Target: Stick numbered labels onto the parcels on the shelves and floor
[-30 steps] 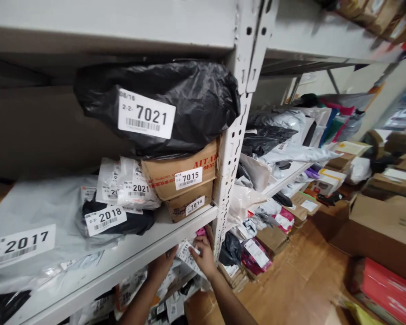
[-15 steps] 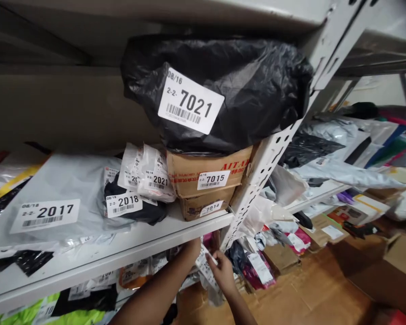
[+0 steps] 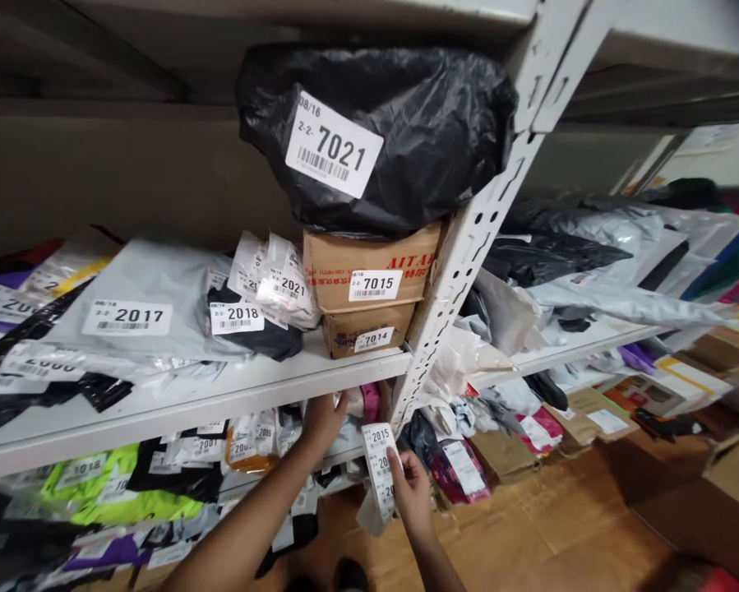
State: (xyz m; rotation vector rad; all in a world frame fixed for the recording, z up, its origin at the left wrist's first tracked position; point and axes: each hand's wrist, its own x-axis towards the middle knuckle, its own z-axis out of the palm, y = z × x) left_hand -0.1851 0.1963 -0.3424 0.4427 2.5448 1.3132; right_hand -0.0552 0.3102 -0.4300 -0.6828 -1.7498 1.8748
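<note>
Draws left hand (image 3: 325, 421) away from the label strip (image 3: 379, 462) pinched in right hand (image 3: 413, 487) below the shelf (image 3: 221, 400), apparently mid-labelling, probably needing the pink package (image 3: 370, 401) steadied, with left grip impossible to tell.

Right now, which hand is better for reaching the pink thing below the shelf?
Probably the left hand: it's close to the pink thing, while the right hand holds the label strip.

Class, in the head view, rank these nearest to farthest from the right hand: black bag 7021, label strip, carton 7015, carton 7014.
1. Label strip: held in the right hand.
2. Carton 7014: on the shelf above.
3. Carton 7015: on 7014.
4. Black bag 7021: atop 7015.
</note>
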